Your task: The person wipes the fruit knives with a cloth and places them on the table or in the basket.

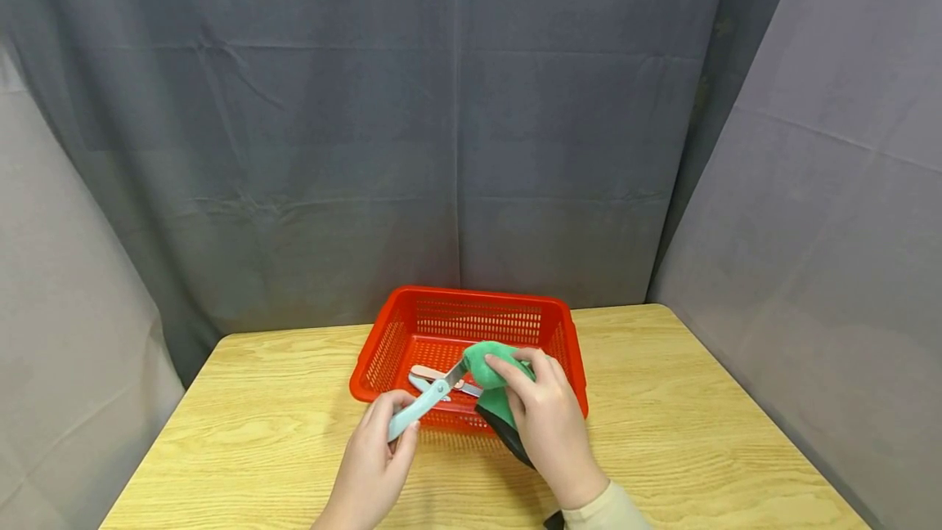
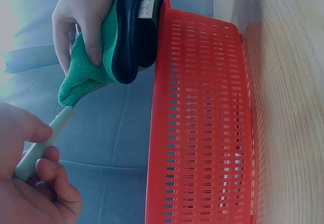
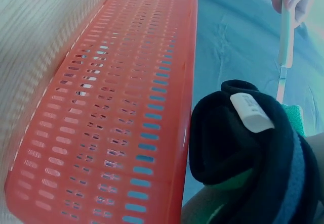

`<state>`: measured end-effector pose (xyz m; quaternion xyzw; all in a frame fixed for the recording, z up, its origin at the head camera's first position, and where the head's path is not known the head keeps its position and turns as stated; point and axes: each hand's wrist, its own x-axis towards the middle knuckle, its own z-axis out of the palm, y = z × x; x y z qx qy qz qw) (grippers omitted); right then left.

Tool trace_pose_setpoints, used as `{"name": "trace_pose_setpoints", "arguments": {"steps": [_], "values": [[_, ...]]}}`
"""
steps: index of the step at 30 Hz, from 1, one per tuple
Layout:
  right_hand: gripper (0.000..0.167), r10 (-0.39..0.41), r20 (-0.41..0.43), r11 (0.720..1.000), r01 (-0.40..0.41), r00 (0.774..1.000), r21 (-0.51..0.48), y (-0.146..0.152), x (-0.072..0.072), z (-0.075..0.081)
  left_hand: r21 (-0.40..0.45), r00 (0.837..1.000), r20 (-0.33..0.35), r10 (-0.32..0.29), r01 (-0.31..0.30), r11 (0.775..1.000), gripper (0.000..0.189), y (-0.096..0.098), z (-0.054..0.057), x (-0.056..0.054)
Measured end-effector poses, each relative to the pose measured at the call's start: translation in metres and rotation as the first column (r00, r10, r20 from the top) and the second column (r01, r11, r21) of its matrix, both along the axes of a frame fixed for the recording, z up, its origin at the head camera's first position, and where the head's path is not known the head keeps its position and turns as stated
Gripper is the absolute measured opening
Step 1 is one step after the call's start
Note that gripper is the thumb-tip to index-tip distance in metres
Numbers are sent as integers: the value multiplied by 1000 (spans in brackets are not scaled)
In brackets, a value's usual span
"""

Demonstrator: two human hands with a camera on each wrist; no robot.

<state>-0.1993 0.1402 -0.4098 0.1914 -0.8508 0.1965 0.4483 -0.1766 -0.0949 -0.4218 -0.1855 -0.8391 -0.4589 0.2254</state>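
Observation:
My left hand (image 1: 368, 464) grips the pale blue handle of a folding knife (image 1: 418, 410), its blade open and pointing up and to the right. The fingers of my right hand (image 1: 552, 424) pinch a green terry cloth (image 1: 496, 362) with a wide black edge. The cloth is folded around the blade's end, so the tip is hidden. A white label (image 3: 251, 113) shows on the black edging in the right wrist view. Both hands are above the near side of a red plastic basket (image 1: 478, 294).
Inside the basket lie a pink-handled folding knife (image 1: 427, 372) and another pale blue handle (image 1: 418, 382), partly covered from view by the held knife. The basket stands on a light wooden table (image 1: 280, 424). Grey curtains (image 1: 331, 145) hang behind and on both sides.

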Motion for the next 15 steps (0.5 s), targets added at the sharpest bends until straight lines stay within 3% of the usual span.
{"name": "trace_pose_setpoints", "arguments": {"steps": [7,15], "values": [[54,-36,-14,998,35,999,-48,2,1,4,11,1000,8,10,-10,1000,29,0,1,2],[55,-14,-34,998,12,999,-59,1,7,10,9,998,40,38,-39,999,27,1,5,2]]}}
